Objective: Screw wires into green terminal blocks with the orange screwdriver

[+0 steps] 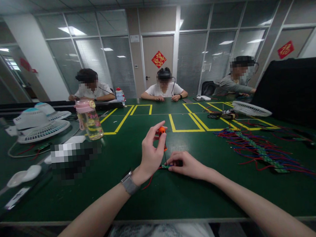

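Note:
My left hand (152,148) grips the orange handle of a screwdriver (162,132) between thumb and fingers, the tool held upright. Its dark shaft points down at a small green circuit board (164,166) on the table; whether the tip touches cannot be made out. On the board's right side, my right hand (184,164) pinches its edge with thumb and fingertips. A red wire (151,180) trails from the board's left end, under my left wrist.
To the right lies a row of green circuit boards (259,149) with red and blue wires. A bottle (89,120) and white fans (40,124) stand left. Yellow tape (187,130) marks the green table (126,205). Several people sit across it. A black panel (295,96) rises right.

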### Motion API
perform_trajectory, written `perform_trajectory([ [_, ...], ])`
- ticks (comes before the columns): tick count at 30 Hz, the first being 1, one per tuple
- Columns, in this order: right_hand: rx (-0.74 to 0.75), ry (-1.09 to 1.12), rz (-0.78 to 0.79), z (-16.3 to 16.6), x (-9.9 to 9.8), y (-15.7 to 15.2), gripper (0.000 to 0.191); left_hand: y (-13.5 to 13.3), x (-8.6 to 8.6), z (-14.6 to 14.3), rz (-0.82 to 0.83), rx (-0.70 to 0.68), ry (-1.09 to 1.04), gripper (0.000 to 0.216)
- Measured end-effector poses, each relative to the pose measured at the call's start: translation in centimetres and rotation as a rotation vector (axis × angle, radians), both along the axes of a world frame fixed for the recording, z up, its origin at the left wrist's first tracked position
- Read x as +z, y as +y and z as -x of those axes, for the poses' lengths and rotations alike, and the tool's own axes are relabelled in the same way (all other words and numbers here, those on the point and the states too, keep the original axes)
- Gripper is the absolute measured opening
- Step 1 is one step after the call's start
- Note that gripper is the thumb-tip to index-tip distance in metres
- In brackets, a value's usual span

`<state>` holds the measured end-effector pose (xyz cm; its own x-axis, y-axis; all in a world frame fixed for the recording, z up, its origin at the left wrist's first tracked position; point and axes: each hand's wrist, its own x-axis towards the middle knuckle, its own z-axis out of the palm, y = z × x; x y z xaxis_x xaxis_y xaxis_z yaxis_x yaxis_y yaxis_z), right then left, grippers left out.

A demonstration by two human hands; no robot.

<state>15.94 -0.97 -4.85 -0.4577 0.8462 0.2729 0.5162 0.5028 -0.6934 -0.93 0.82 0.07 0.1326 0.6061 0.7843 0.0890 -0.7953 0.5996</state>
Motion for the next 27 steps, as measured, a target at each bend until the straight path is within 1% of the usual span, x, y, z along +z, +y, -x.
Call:
perform_trajectory([
  [4, 0.005, -0.005, -0.014, -0.04, -0.03, 0.01, 0.013, -0.08, 0.23, 0.13, -0.117, 0.091, 0.039, 0.019],
  [6, 0.005, 0.004, -0.008, -0.05, -0.08, 0.04, 0.013, -0.15, 0.22, 0.23, -0.143, 0.109, 0.047, 0.019],
  [8, 0.002, 0.012, 0.004, -0.07, -0.12, 0.06, 0.014, -0.21, 0.12, 0.26, -0.134, 0.088, 0.038, 0.025],
  [10, 0.003, 0.013, 0.012, -0.10, -0.15, 0.07, 0.014, -0.24, 0.00, 0.18, -0.088, 0.031, 0.011, 0.032],
  [12, 0.007, 0.011, 0.012, -0.11, -0.18, 0.07, 0.014, -0.22, -0.09, 0.04, -0.033, -0.036, -0.030, 0.034],
  [14, 0.005, 0.007, 0.008, -0.11, -0.23, 0.06, 0.014, -0.14, -0.11, -0.07, -0.004, -0.061, -0.055, 0.034],
  [16, 0.000, 0.003, 0.002, -0.09, -0.28, 0.04, 0.015, -0.04, -0.07, -0.07, -0.022, -0.024, -0.052, 0.030],
  [19, -0.007, 0.003, -0.007, 0.01, -0.33, 0.00, 0.015, 0.09, 0.00, 0.13, -0.100, 0.059, -0.022, 0.020],
  [22, -0.010, -0.014, -0.026, 0.21, -0.29, -0.06, 0.014, 0.07, -0.02, 0.32, -0.140, 0.091, 0.000, 0.016],
  [24, -0.015, -0.037, -0.046, 0.40, -0.23, -0.13, 0.015, 0.00, -0.08, 0.31, -0.116, 0.059, 0.000, 0.022],
  [27, -0.022, -0.064, -0.066, 0.65, -0.12, -0.29, 0.014, -0.11, -0.17, 0.10, -0.038, -0.072, -0.058, 0.032],
])
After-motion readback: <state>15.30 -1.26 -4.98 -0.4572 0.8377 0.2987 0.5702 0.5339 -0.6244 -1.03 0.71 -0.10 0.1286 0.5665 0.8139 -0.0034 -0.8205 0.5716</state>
